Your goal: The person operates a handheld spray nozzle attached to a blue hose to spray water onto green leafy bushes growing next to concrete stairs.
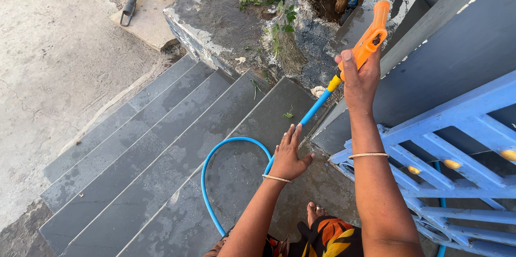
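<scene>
My right hand [359, 81] is raised and grips an orange spray nozzle [370, 38], which points up toward a plant's stems at the top; a thin stream of water leaves its tip. A blue hose [231, 142] runs from the nozzle's yellow coupling down past my left hand and loops over the wet landing. My left hand [291, 155] hovers with fingers spread, right beside the hose, holding nothing. Both wrists wear thin bangles.
Dark grey tiled steps [140, 144] descend to the left toward a concrete ground [48, 58]. A blue metal gate [457, 144] stands at the right. A rough wet stone planter [226, 20] with weeds lies ahead. My bare foot [316, 213] shows below.
</scene>
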